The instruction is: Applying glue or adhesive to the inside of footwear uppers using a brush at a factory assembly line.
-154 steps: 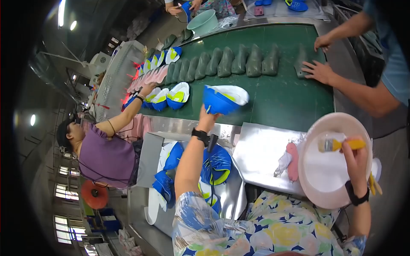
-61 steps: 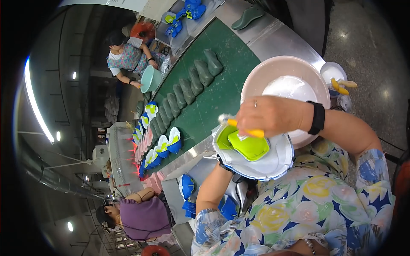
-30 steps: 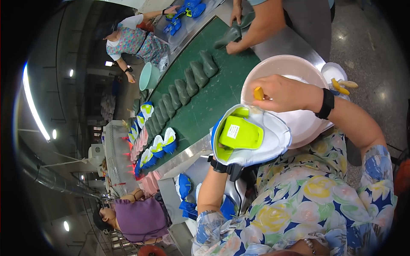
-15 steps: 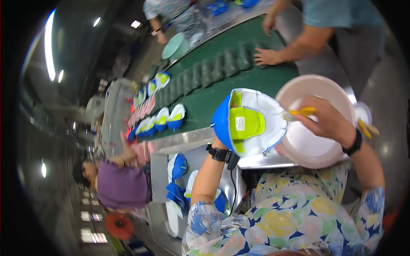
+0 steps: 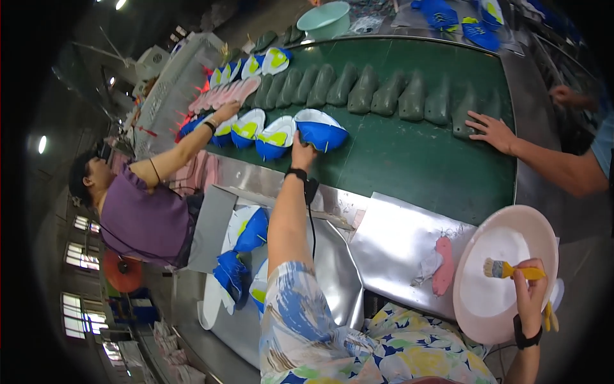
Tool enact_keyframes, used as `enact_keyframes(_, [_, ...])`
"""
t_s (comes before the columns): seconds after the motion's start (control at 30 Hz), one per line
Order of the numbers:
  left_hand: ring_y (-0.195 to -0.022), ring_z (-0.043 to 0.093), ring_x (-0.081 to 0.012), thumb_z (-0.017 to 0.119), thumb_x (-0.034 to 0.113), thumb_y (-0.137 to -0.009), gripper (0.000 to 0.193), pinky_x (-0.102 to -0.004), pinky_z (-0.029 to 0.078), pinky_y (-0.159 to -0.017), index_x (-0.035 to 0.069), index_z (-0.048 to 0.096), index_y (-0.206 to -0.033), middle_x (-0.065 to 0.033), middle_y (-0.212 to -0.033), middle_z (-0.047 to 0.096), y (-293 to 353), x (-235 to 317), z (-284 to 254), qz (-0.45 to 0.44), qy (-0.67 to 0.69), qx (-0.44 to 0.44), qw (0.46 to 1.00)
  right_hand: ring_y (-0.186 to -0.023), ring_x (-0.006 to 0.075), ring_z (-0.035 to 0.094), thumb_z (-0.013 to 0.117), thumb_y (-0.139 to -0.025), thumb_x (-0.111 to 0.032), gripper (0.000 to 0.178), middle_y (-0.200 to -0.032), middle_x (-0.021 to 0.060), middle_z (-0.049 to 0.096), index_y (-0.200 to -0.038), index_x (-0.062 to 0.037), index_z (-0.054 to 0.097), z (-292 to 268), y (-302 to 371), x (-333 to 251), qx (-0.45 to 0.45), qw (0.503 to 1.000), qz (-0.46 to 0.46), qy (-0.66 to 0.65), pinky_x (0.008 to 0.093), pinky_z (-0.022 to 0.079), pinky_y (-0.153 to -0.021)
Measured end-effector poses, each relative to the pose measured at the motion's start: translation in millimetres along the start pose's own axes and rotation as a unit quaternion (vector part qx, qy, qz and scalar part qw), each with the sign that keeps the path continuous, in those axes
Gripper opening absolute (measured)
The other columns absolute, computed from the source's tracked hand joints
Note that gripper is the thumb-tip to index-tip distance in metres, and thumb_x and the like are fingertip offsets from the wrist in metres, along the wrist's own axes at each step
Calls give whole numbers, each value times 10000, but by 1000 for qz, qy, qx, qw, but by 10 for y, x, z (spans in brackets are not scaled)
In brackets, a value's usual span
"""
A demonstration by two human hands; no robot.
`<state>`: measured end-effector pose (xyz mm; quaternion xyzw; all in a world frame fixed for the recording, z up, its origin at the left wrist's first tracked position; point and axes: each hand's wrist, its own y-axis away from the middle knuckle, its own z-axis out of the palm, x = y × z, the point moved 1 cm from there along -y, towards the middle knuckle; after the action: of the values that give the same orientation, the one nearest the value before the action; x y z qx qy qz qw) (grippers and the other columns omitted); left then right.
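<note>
Shoe upper (image 5: 323, 134), blue outside and white within, sits in the left hand (image 5: 303, 155) at the green belt (image 5: 403, 157), seen from the head camera. Its long axis runs left to right, the right end slightly nearer the wearer; the open side faces up and away, and toe cannot be told from heel. Thumb and fingers close on its left, lower edge. A row of similar uppers (image 5: 276, 137) lines up just left of it.

At right, fingers pinch a brush (image 5: 506, 270) by its yellow handle, the right hand (image 5: 529, 294) closed with little gap. Pale bristles point left over a pale pink basin (image 5: 465, 275).

Dark green, foot-shaped lasts (image 5: 363, 89) form a smooth, rounded row across the belt. Shiny sheet metal (image 5: 390, 243) fronts it, bearing a flat pink piece (image 5: 442, 265) beside crumpled whitish material (image 5: 426, 265). A co-worker in purple (image 5: 146, 217) reaches in from the left; another person's hand (image 5: 494, 132) spreads by a last at right. Windows (image 5: 83, 255) glow in the dim room beyond.
</note>
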<state>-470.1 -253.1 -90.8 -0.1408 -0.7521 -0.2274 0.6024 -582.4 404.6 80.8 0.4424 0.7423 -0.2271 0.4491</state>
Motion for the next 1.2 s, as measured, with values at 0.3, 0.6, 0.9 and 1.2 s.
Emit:
enact_keyframes(0.3, [-968,533,-247,560,50,-814,582,-425,447,-894,31,408,-1375,-134,-1206,556,-544,-230,-1129,49,-119,165,978,-843,118,565,566,-978,-72,79,-975,45,557,-1010,0,561,-126,-235,448,-19,999,31,-29,238,463,-776])
enact_keyframes(0.6, [-1145,594,-391,816,339,-661,849,-428,472,-993,-35,477,-1344,-292,-1207,605,2015,-213,-2276,47,-647,-55,759,-814,111,566,567,-981,-70,69,-959,43,547,-999,-4,566,-174,-316,574,-12,998,10,-58,241,463,-748])
enact_keyframes(0.9, [-1115,620,-325,594,71,-705,555,-426,467,-1025,13,540,-1254,-160,-1196,649,3059,1160,-1144,51,168,-87,981,-784,103,585,600,-933,-71,71,-886,40,576,-948,-7,571,-176,77,415,-46,995,-3,-85,232,470,-700])
enact_keyframes(1.2, [-1169,591,-375,501,7,-833,415,-504,467,-1051,-77,515,-1240,-230,-1240,593,3491,-320,8,-311,165,-216,911,-697,137,646,684,-917,-227,251,-773,85,674,-922,22,655,-24,-293,423,-36,998,-42,-29,258,499,-625])
